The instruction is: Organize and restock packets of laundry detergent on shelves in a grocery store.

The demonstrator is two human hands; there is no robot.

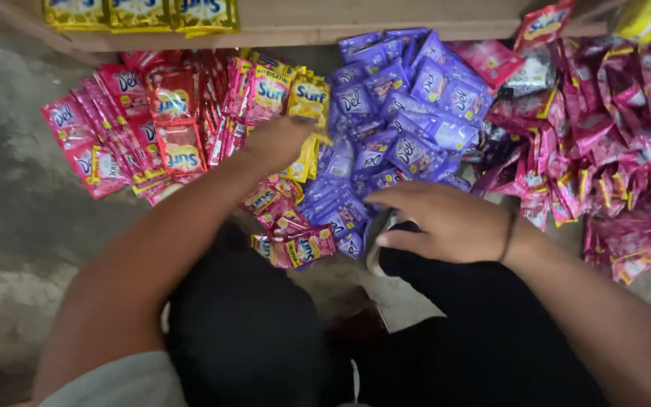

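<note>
Left hand [279, 142]: reaches forward over the yellow sachets [309, 102], fingers curled down onto them; motion blur, so I cannot tell whether it grips any. Right hand [446, 222]: palm down, fingers loosely bent, resting at the near edge of the purple sachets [393, 128]; grip not discernible.

Purple sachets: glossy flat foil squares, heaped centre on the grey concrete floor [9, 196]. Yellow ones lie just left of them, touching. Red sachets [137, 128] in overlapping strips, far left. Crinkled magenta sachets [619, 136] piled right. Wooden shelf [386, 19] above, with more yellow packs [141, 13] on its edge.
</note>
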